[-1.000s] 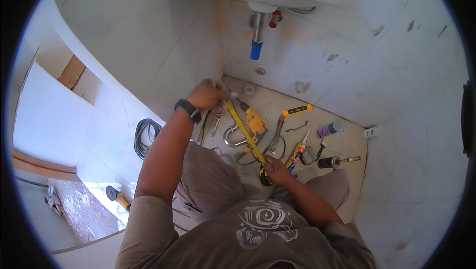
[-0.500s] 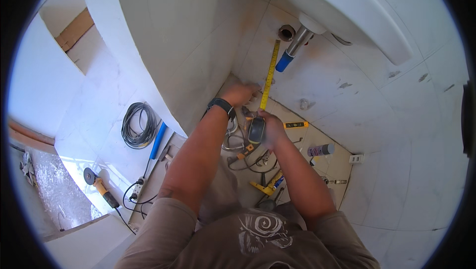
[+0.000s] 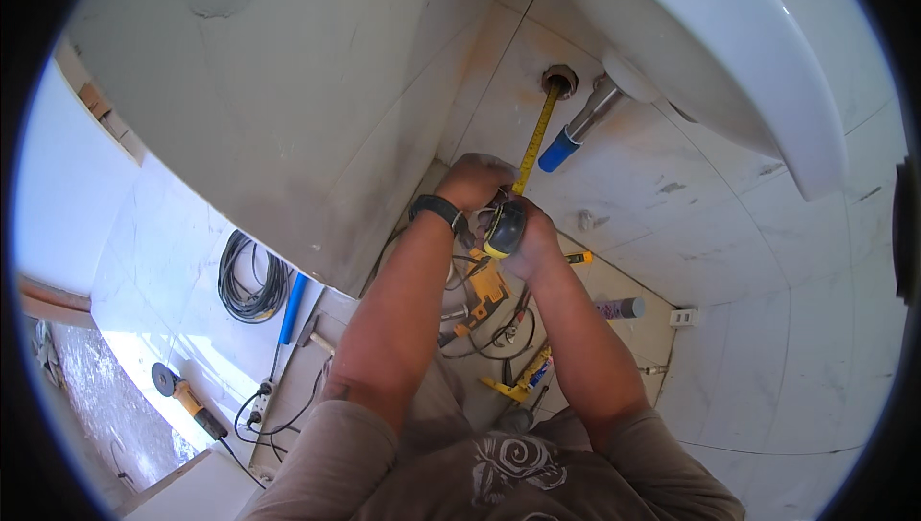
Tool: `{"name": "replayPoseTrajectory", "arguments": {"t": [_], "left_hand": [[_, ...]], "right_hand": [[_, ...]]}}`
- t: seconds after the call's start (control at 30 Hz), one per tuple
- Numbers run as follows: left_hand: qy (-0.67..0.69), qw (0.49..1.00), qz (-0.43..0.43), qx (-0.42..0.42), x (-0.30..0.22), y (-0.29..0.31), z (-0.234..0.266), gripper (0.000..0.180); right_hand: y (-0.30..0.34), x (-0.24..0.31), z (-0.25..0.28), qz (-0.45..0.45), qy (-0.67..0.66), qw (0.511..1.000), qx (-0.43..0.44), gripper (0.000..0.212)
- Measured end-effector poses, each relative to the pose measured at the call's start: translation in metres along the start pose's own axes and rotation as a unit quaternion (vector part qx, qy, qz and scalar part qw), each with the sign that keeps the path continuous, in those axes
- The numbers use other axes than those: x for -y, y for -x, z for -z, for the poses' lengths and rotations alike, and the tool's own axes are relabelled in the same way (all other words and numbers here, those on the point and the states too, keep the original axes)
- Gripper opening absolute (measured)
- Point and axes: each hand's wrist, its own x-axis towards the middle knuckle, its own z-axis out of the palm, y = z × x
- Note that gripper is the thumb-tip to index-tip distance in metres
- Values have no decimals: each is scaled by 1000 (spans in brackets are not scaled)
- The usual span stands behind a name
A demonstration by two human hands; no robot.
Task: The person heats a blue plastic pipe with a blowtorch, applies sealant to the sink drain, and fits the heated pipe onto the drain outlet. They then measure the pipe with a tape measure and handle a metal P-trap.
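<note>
In my right hand point(image 3: 535, 241) is a tape measure point(image 3: 506, 230) with a black and yellow case. Its yellow blade point(image 3: 539, 137) runs up and away to a round pipe opening point(image 3: 559, 81) in the tiled wall, where its far end is inside the rim. My left hand point(image 3: 478, 181) is closed at the blade just above the case, fingertips against it and partly hidden. Right of the blade, a chrome pipe point(image 3: 595, 110) with a blue-wrapped end point(image 3: 558, 152) comes down beneath the white washbasin point(image 3: 710, 51).
Below my hands lie a yellow power tool point(image 3: 487, 293), cables and a yellow caulking gun point(image 3: 518, 382). A spray can point(image 3: 622, 308) lies by the right wall near a socket point(image 3: 683, 318). At left are a coiled cable point(image 3: 251, 276), an angle grinder point(image 3: 189, 401) and a power strip point(image 3: 260, 406).
The blade's end has gone from just below the pipe opening to inside it. My left hand has moved right onto the blade, and the tape case has tilted. The whole view has shifted.
</note>
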Motion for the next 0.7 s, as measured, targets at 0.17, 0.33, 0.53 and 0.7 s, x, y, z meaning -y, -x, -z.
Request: {"name": "replayPoseTrajectory", "arguments": {"t": [0.17,0.33,0.53,0.7], "left_hand": [[-12,1000,7,-1,-5,-10,-1,32],[-33,999,23,8,-11,-21,-7,33],[-13,1000,-5,21,1,-42,-14,30],[-39,999,-36,13,9,-54,-14,26]], "right_hand": [[-1,10,-10,-14,-16,999,44,34],[3,18,-12,-38,-46,996,64,32],[4,26,-8,-49,-46,996,60,35],[3,24,-4,-73,-44,995,60,40]]}}
